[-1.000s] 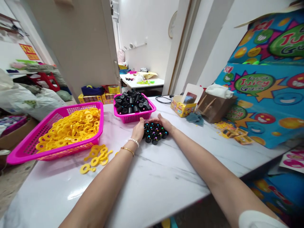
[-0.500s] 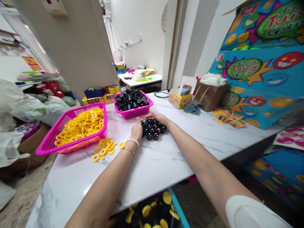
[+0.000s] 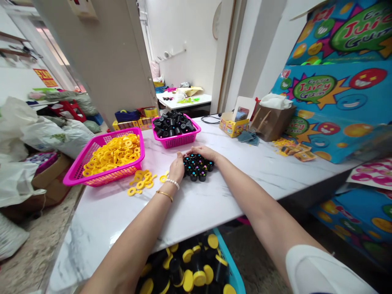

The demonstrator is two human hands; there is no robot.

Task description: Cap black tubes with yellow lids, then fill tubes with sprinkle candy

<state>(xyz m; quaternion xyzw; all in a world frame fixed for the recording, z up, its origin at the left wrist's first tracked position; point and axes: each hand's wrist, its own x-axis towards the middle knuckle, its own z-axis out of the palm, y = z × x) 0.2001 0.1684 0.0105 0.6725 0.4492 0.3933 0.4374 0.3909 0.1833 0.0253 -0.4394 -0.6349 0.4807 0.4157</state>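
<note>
Nearest, below the table edge on the near side of the black cup cluster, a teal crate (image 3: 233,267) is filled with black containers (image 3: 176,271) topped by yellow lids; pieces are best held away from that edge so that none is dropped in.

On the white table (image 3: 211,210), the black cup cluster (image 3: 198,168) is bunched between the two hands. The left hand (image 3: 177,166) is set on edge along its left side, thumb up; the right hand (image 3: 204,152) is curved round its far right side. Both are loosely cupped, and no single piece is seen pinched; the fingertips behind the cluster cannot be made out. The step appears to be a gathering one: even, light pressure from both sides would be advised, since the cups could be tipped if squeezed hard. The near side is unguarded, so stray pieces should be watched for there.

Left of the cluster, loose yellow rings (image 3: 143,180) are scattered and should be cleared by the left forearm. Farther left, more are held in a pink basket (image 3: 141,152).

Beyond the cluster, black pieces are heaped in a smaller pink basket (image 3: 178,142), which should not be nudged.
</note>
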